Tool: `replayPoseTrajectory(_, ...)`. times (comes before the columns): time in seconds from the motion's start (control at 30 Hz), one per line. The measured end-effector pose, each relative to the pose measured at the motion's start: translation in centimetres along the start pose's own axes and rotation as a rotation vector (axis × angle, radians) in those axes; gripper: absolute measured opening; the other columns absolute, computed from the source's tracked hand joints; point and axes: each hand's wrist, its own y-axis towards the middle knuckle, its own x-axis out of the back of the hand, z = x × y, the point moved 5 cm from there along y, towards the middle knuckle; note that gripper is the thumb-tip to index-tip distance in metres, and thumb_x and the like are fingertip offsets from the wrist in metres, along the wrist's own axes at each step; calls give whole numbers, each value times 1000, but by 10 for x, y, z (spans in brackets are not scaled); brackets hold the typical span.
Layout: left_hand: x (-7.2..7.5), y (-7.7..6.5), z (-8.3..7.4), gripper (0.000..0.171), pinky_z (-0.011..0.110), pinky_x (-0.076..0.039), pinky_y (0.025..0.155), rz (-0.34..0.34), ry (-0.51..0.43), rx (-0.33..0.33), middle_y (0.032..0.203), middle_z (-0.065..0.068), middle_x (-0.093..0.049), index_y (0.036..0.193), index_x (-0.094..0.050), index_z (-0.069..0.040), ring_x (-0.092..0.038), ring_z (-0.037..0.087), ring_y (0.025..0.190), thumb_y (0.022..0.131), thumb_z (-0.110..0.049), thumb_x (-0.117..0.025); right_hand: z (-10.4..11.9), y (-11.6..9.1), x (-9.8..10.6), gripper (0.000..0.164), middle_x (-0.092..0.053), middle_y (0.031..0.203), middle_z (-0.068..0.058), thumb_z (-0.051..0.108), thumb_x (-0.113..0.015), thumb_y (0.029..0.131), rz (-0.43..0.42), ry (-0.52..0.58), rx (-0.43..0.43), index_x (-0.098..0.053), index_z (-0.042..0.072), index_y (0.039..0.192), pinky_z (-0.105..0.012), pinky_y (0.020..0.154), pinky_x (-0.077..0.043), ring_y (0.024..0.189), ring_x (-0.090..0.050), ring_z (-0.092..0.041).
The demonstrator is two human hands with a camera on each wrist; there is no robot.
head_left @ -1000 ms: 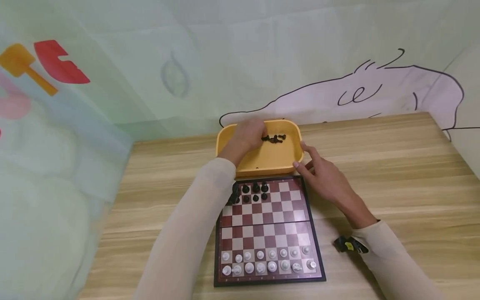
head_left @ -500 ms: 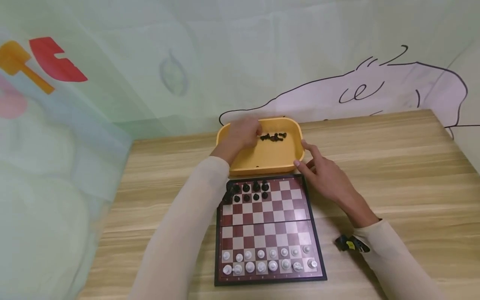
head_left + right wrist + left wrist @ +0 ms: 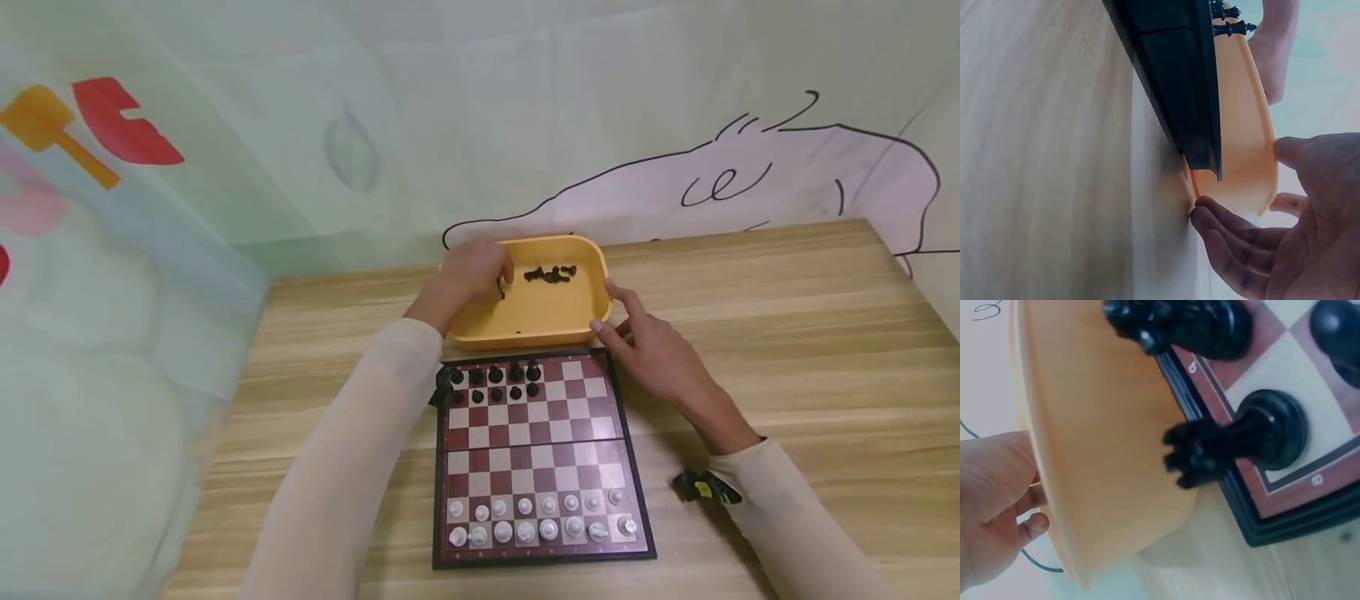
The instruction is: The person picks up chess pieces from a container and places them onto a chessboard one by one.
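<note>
My left hand (image 3: 475,271) is inside the yellow tray (image 3: 551,312), fingers bent down, pinching a small black chess piece (image 3: 501,289) whose kind is hidden. To its right, several more black pieces (image 3: 555,275) lie in the tray. At the tray's right front corner my right hand (image 3: 656,354) holds the outside, thumb and fingers spread around the corner; the right wrist view shows the fingers low against the wall. In front of the tray lies the chessboard (image 3: 551,460). A black rook (image 3: 1235,444) stands on its corner square in the left wrist view.
Two rows of white pieces (image 3: 547,529) stand along the board's near edge. Black pieces (image 3: 496,373) fill the left part of the far two rows. A printed cloth (image 3: 390,108) hangs behind the wooden table (image 3: 757,300).
My left hand has moved left in the tray, away from the pile, and a black piece now shows beneath its fingers. My right hand stays at the tray's corner.
</note>
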Motion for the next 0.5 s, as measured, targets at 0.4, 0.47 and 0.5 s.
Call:
replayPoseTrajectory(0.4, -5, 2, -4, 11, 38, -51, 75, 17, 18, -2, 88, -8, -66, 77, -76, -26, -56, 15, 86, 81, -18, -71, -1, 0, 1, 73, -65, 119, -20, 63, -38, 96, -2, 1, 11, -9, 32, 155, -53, 82, -51, 101, -66, -36)
replayPoseTrajectory(0.47, -6, 1, -5, 11, 38, -51, 75, 22, 11, 6, 90, -7, -66, 78, -76, -26, -57, 15, 86, 81, -18, -70, -1, 0, 0, 73, -65, 119, -19, 63, -38, 96, -1, -1, 14, -9, 32, 155, -53, 82, -51, 101, -66, -36)
replayPoseTrajectory(0.5, -6, 1, -5, 11, 37, -51, 74, 21, 10, 8, 90, -7, -66, 78, -76, -26, -57, 15, 85, 81, -18, -70, -1, 0, 0, 73, -65, 119, -19, 64, -37, 95, -2, -3, 15, -9, 32, 155, -53, 82, -51, 101, -66, -36)
